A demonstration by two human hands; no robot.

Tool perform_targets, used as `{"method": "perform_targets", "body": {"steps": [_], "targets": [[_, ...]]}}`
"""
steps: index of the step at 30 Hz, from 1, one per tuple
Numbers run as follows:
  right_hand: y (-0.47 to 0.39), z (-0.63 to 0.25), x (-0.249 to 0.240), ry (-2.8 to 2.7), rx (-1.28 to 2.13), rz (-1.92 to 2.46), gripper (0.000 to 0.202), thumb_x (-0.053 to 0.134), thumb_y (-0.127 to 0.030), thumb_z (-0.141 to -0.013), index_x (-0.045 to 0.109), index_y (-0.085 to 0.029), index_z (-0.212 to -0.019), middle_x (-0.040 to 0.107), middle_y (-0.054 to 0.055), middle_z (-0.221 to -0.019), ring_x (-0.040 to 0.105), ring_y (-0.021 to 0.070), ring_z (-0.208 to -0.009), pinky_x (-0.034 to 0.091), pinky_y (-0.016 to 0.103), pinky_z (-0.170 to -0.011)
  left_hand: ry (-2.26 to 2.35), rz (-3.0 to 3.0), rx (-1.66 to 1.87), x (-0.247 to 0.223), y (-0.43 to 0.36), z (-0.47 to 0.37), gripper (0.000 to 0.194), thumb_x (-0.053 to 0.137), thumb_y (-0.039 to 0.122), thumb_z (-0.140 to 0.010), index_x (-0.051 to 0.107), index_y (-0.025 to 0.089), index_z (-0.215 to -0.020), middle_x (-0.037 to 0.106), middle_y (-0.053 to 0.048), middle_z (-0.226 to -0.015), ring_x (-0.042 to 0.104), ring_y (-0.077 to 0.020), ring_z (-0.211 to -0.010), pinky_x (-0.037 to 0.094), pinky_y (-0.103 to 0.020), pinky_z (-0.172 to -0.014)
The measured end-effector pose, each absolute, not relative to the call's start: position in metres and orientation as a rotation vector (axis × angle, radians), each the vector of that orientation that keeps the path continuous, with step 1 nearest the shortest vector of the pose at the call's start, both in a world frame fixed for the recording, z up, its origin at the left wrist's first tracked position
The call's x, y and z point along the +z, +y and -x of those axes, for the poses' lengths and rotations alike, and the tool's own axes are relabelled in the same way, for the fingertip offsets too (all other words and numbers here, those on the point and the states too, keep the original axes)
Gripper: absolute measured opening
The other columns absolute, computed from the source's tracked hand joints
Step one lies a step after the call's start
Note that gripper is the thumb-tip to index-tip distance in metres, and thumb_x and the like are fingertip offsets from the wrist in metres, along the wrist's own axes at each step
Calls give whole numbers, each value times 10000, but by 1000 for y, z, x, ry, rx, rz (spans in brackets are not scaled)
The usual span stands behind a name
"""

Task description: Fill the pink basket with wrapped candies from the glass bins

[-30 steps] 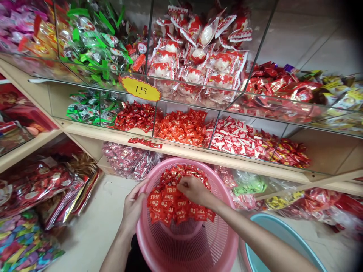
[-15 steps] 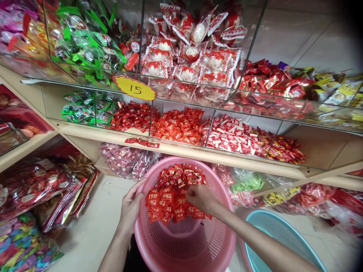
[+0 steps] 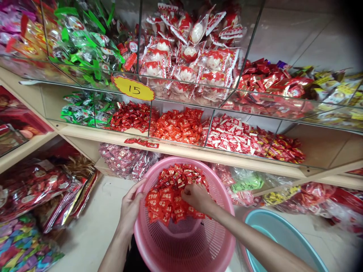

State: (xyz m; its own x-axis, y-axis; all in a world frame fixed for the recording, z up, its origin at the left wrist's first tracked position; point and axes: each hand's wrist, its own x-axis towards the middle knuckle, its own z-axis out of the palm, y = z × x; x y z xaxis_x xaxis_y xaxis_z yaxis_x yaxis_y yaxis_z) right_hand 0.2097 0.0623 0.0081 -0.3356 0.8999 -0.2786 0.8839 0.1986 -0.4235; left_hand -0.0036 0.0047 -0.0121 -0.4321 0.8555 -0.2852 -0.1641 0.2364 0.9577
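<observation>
A pink plastic mesh basket is tilted in front of me, below the shelf. My left hand grips its left rim, thumb over the edge. Inside lie many small wrapped candies: orange-red packets with gold lettering nearer me and darker red, shiny ones at the far side. Over the right part of this pile is my right hand, its fingers curled closed against the candies. Whatever those fingers hold is hidden by the hand.
Glass-fronted shelf bins hold orange-red candies, red-and-white candies and green-wrapped ones. A yellow tag reads 15. A blue basin stands on the floor at right. Bagged goods lie at left.
My right hand has shifted slightly left over the candies, fingers still curled. My left hand and the basket stay where they were.
</observation>
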Motion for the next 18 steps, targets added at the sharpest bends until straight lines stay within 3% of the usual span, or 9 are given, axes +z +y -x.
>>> {"method": "perform_targets", "body": {"steps": [9,14,18], "targets": [[64,-218,9,-2405,651,1771,296,545,-357,-829,576,-189,-588,638,13,-617,526,140,-580,260,273,-598,1595,-721,1378,-13,4,5,473,591,221,-652,654,199,-1120,641,-51,-1188,505,-241,-1187,351,-320,-1007],[90,-219,59,-2401,454,1558,378,484,-378,-881,523,-187,-557,573,3,-545,463,121,-513,255,266,-546,1605,-761,1385,-14,5,7,410,589,224,-662,681,230,-1062,624,-33,-1219,491,-238,-1205,328,-326,-1031],[141,-209,108,-2357,275,1379,214,474,-297,-894,598,-178,-765,642,31,-758,561,142,-702,353,239,-643,1603,-776,1375,-16,5,9,394,581,226,-677,680,222,-1058,613,-37,-1236,481,-239,-1215,312,-330,-1042]]}}
